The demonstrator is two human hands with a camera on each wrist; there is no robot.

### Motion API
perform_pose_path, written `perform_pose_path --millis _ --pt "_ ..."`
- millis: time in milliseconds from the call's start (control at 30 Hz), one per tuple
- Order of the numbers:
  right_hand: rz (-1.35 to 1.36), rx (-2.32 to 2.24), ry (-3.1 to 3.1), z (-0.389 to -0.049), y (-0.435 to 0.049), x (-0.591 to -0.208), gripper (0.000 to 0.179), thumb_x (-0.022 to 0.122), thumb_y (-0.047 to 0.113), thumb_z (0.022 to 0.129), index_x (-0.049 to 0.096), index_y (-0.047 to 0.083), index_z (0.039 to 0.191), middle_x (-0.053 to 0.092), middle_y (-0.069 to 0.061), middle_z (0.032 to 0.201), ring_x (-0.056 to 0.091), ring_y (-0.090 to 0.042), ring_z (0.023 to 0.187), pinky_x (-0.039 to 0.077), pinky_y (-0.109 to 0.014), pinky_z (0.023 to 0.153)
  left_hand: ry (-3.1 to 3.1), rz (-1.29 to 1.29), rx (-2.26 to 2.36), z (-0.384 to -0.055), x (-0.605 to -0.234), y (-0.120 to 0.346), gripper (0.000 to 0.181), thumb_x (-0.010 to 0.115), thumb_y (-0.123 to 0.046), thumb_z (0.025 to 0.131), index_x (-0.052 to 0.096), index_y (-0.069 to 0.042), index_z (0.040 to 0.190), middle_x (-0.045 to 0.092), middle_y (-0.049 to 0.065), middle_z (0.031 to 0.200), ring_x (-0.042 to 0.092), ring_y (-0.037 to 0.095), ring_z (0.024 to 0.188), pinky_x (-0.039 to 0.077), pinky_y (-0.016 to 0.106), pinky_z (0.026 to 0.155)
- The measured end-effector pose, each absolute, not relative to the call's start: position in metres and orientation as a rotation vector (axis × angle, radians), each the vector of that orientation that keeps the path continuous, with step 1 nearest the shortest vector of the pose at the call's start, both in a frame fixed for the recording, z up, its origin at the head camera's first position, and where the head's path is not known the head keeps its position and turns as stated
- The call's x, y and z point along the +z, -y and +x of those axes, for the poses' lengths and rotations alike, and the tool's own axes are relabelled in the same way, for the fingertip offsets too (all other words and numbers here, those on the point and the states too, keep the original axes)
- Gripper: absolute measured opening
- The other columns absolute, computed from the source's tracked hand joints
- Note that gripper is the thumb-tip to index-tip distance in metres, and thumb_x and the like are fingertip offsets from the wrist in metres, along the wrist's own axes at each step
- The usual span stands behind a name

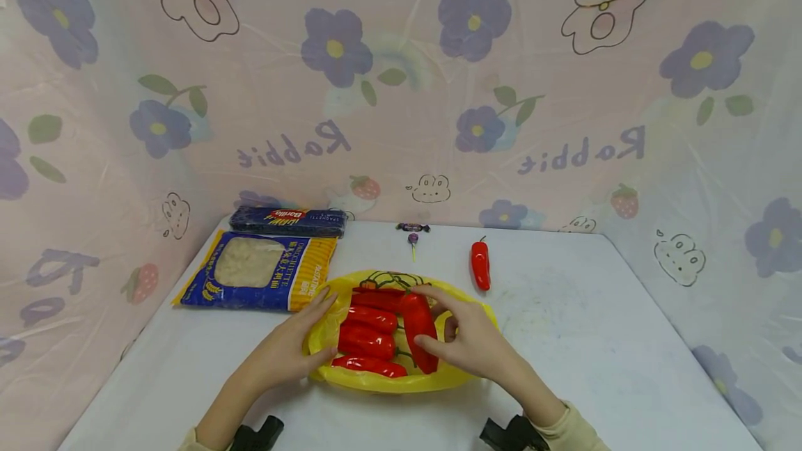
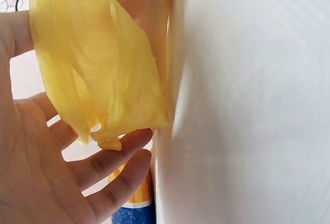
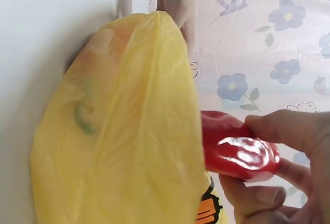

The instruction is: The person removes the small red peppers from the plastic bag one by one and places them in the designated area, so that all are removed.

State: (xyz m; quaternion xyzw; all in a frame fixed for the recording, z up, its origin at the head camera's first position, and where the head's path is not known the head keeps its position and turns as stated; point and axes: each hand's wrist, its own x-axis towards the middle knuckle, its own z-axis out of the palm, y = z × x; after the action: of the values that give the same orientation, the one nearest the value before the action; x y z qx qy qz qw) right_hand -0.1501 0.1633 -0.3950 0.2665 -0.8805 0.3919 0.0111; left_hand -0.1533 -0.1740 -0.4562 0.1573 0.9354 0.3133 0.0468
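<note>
A yellow plastic bag point(image 1: 401, 385) lies on the table, its mouth turned upward. Several glossy red peppers point(image 1: 366, 342) with green stems lie side by side in it. My right hand point(image 1: 476, 341) pinches another long red pepper point(image 1: 418, 331) between thumb and fingers, over the right part of the bag's mouth. That pepper's shiny end point(image 3: 242, 152) sticks out past the yellow plastic in the right wrist view. At the left rim of the bag, my left hand point(image 1: 289, 348) rests with thumb and fingers spread apart. Loose bag plastic point(image 2: 98, 69) hangs beside its fingers in the left wrist view.
Behind and left of the bag lie a blue and yellow pasta packet point(image 1: 250, 270) and a dark blue spaghetti pack point(image 1: 288, 223). A lollipop point(image 1: 413, 239), a dark wrapped candy point(image 1: 413, 227) and a smaller red chilli point(image 1: 480, 265) lie farther back. Patterned curtains point(image 1: 401, 110) border the table.
</note>
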Motion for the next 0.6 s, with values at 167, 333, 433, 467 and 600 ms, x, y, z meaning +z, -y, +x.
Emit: perform_pose_path --millis 167,333,433,467,600 --pt "0.826 1.343 2.67 -0.151 -0.167 -0.389 0.067 0.086 0.018 0.089 0.059 0.024 0.149 0.072 -0.002 0.1 0.048 0.0 0.052 0.05 -0.022 0.049 -2.871 0.505 0.952 -0.154 -0.458 0.176 0.088 0.077 -0.04 0.094 0.033 -0.026 0.169 0.022 0.006 0.177 0.037 0.048 0.153 0.037 0.073 0.116" --pt "0.753 1.453 2.624 -0.158 -0.177 -0.388 0.067 0.086 0.019 0.089 0.058 0.025 0.15 0.074 -0.007 0.103 0.049 -0.002 0.052 0.052 -0.024 0.05 -2.893 0.547 0.952 -0.154 -0.458 0.18 0.087 0.077 -0.039 0.094 0.035 -0.022 0.168 0.024 0.007 0.176 0.038 0.048 0.153 0.038 0.072 0.117" --pt "0.705 1.49 2.616 -0.165 -0.187 -0.387 0.066 0.085 0.019 0.09 0.058 0.024 0.15 0.074 -0.011 0.104 0.051 -0.006 0.052 0.054 -0.025 0.05 -2.888 0.558 0.962 -0.154 -0.458 0.181 0.086 0.077 -0.039 0.094 0.036 -0.02 0.167 0.024 0.008 0.176 0.038 0.048 0.152 0.038 0.073 0.117" --pt "0.683 1.503 2.613 -0.168 -0.191 -0.386 0.065 0.085 0.019 0.091 0.058 0.023 0.15 0.074 -0.013 0.105 0.054 -0.009 0.054 0.055 -0.026 0.051 -2.887 0.559 0.963 -0.154 -0.458 0.181 0.086 0.077 -0.04 0.094 0.036 -0.02 0.167 0.025 0.008 0.176 0.038 0.048 0.152 0.038 0.073 0.116" --pt "0.589 1.532 2.608 -0.179 -0.208 -0.382 0.065 0.083 0.02 0.093 0.055 0.021 0.152 0.073 -0.017 0.11 0.065 -0.018 0.065 0.061 -0.027 0.061 -2.888 0.574 0.969 -0.155 -0.458 0.181 0.086 0.077 -0.041 0.094 0.036 -0.02 0.167 0.025 0.009 0.176 0.038 0.049 0.152 0.038 0.073 0.116"
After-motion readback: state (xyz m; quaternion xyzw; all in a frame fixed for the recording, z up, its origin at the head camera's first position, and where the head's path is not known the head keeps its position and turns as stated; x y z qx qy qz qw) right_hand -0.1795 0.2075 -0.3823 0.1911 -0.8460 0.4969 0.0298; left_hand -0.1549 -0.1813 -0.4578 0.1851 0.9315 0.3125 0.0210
